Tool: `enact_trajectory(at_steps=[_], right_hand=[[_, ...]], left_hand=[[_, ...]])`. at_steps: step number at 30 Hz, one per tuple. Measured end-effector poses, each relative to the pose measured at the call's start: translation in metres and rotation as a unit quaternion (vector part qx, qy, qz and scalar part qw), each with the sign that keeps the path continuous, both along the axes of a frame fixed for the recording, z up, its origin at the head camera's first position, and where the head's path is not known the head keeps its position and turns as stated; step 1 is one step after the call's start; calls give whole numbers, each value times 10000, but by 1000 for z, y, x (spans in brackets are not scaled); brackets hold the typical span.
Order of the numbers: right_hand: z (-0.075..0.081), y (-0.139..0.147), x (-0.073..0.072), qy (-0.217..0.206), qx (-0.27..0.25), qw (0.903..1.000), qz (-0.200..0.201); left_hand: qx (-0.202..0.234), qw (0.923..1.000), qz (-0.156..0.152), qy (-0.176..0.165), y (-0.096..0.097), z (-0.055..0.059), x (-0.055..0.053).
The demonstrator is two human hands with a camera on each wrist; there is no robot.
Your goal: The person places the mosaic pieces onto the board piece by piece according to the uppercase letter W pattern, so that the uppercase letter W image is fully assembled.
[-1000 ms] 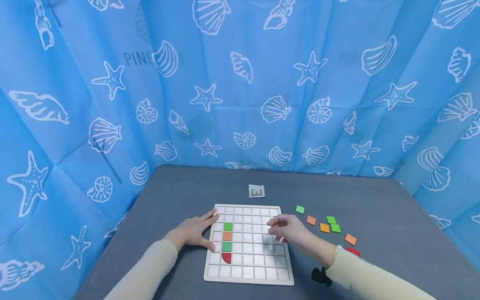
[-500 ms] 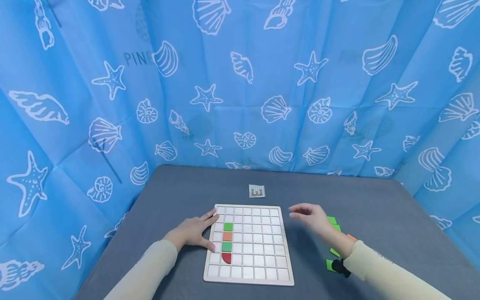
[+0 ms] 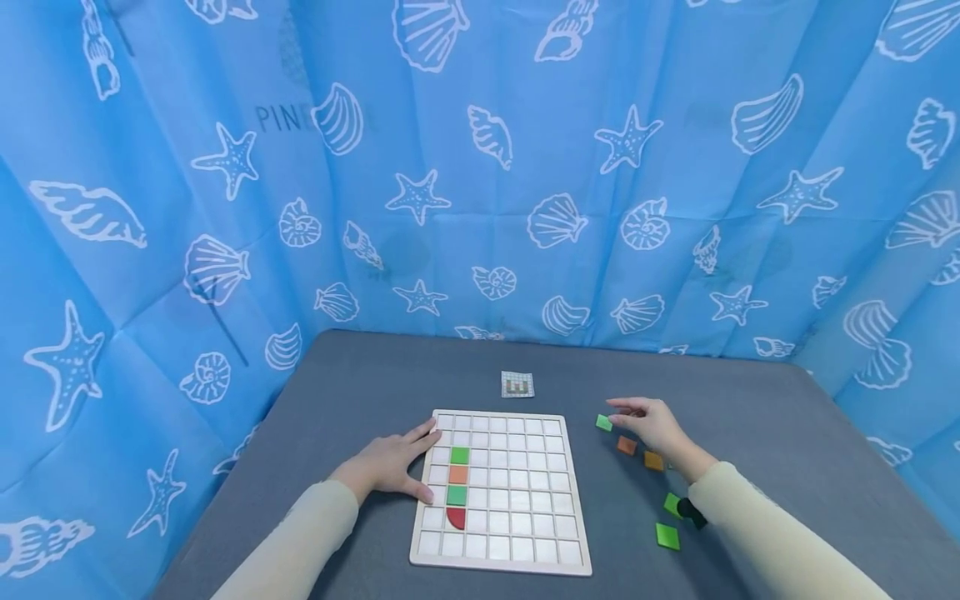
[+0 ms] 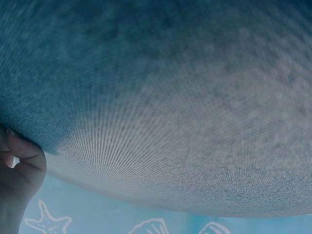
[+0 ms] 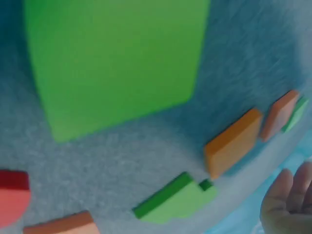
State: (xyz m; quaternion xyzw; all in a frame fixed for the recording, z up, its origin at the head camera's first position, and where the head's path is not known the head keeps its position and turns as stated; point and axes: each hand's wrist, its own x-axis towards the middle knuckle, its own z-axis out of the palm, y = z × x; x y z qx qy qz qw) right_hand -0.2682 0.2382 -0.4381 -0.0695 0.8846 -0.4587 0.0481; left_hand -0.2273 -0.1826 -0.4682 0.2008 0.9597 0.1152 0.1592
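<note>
My left hand point(image 3: 390, 465) rests at the left edge of a white grid board point(image 3: 499, 569), fingers spread and thumb on its border. In the left wrist view, part of that hand point(image 4: 24, 170) shows at the far left. The board's left side carries a column of tiles: a green tile point(image 3: 460, 456), an orange tile point(image 3: 458, 474), another green tile point(image 3: 456, 495) and a red quarter-circle point(image 3: 456, 518). Right of the board, my right hand point(image 3: 660, 429) hovers with thumb and fingers apart, its fingertips close over a light green tile point(image 3: 603, 423); nothing is between them.
Below the right hand lie an orange tile point(image 3: 626, 445), an amber tile point(image 3: 653, 460) and a green tile point(image 3: 667, 536). The right wrist view also shows a red piece point(image 5: 12, 197). A small patterned card point(image 3: 517, 384) lies behind the board; a blue shell-print curtain point(image 3: 480, 250) surrounds the grey table.
My right hand has moved right, from over the board's right side to the loose light green tile. The left hand stays at the board's edge. The head view has shifted slightly.
</note>
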Motion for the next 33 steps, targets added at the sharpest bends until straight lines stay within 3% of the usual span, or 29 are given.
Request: enact_trajectory(at_steps=[8,16,21,28,33], right_hand=[[-10,9,-13,-393,209,9987,234],[-9,13,-23,-996,394,9928,535],[-10,15,-31,-927,695,9890,916],[-13,6,-39,-1109,1336,9829,615],[-17,5,-44,-1209,1247,9841,377]], left_hand=[[-19,10000,-22,13,2,-3,-1],[-2,10000,-34,43,2,0,3],[1,10000,-13,21,2,2,4],[-9,10000,-46,65,0,-1,0],[-27,10000,-17,64,1,0,0]])
